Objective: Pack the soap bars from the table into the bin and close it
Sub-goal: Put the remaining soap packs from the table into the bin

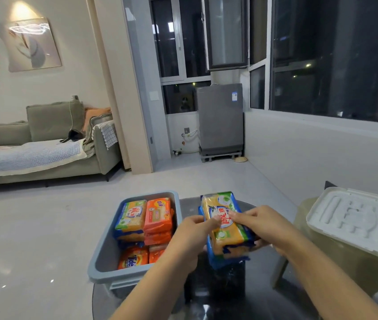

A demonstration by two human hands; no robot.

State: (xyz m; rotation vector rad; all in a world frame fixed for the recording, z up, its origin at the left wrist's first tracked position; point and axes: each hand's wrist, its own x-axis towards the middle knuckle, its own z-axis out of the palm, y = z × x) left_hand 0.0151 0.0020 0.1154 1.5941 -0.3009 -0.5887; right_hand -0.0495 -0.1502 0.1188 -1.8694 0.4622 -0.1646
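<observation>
Both hands meet over the dark worktop [218,292]: the left hand [188,236] and right hand [262,224] each grip a yellow soap pack [226,227], just right of the open grey bin [105,257] holding soap bars [145,224]. The white lid [354,220] rests well right.

Soap pack [226,225] glossy plastic wrap; bin [105,252] matt plastic; table [218,294] glossy.
</observation>
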